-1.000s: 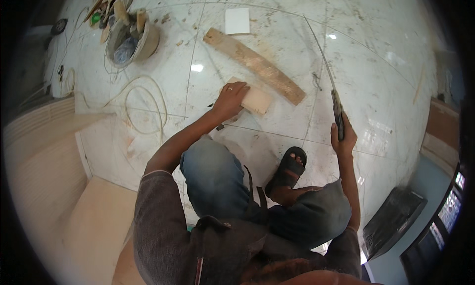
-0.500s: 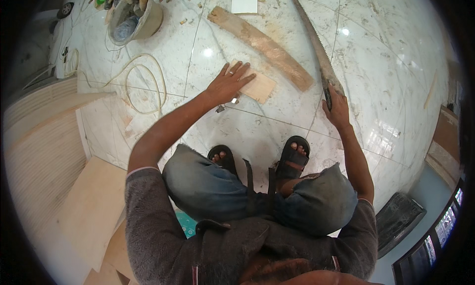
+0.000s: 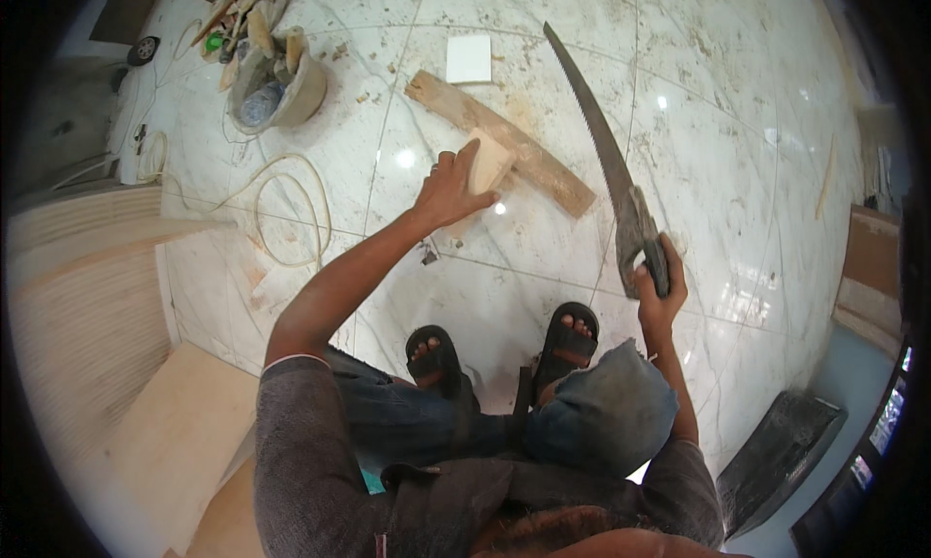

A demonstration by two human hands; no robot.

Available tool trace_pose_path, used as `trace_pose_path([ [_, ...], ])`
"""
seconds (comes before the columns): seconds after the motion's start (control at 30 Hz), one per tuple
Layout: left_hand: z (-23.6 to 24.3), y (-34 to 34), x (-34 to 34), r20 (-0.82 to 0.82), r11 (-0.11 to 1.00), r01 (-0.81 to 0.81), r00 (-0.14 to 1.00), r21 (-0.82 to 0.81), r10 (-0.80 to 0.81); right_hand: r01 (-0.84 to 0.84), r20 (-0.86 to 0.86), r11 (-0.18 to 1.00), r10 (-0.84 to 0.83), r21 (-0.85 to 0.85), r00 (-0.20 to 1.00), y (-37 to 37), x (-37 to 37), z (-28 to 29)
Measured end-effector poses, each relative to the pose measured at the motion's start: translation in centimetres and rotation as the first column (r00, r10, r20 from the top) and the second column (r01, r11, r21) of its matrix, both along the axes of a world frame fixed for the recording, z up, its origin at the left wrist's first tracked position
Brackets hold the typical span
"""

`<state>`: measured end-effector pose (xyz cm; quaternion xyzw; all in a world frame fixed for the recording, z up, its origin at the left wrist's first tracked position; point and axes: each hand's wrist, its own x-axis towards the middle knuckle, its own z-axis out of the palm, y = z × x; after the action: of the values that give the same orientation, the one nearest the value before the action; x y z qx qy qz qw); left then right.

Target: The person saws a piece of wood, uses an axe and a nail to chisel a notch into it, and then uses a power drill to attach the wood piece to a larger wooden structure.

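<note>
A small pale rectangle of wood is gripped along its near left edge by my left hand. It is tilted up off the floor and partly overlaps a longer, rough brown plank lying slantwise behind it. On the right, a handsaw with a long tapering blade points away from me. My right hand is wrapped round its dark handle, and the toothed edge is toward the left. The saw appears held above the floor, apart from both pieces of wood.
A white square tile lies beyond the plank. Back left stands a bucket holding tools and a plastic bottle, near a looped cream cable. Wood sheets lie at the left, and a black case-like object is at the right.
My left hand, flat on the small wood piece before, now grips it and has tilted it up. My right hand has raised the saw and turned its teeth from the right side to the left.
</note>
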<state>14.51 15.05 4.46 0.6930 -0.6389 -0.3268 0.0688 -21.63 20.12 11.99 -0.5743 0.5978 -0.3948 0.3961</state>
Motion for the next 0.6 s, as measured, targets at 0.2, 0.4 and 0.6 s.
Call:
trace_pose_path([
  [0.2, -2.1, -4.2, -5.4, -0.023, 0.865, -0.501, 0.865, 0.004, 0.501, -0.008, 0.202, 0.99, -0.02, 0.14, 0.979, 1.2, 2.6, 1.3],
  [0.4, -5.6, -2.7, -6.8, -0.587, 0.666, -0.713, 0.449, 0.219, 0.673, -0.021, 0.193, 0.985, -0.013, 0.173, 0.981, 2.1, 2.8, 0.6],
  [0.6, -2.7, -1.3, -8.8, -0.706, 0.524, -0.593, -0.111, 0.612, 0.699, -0.068, 0.189, 0.976, 0.029, 0.206, 0.982, 2.4, 2.1, 1.7],
])
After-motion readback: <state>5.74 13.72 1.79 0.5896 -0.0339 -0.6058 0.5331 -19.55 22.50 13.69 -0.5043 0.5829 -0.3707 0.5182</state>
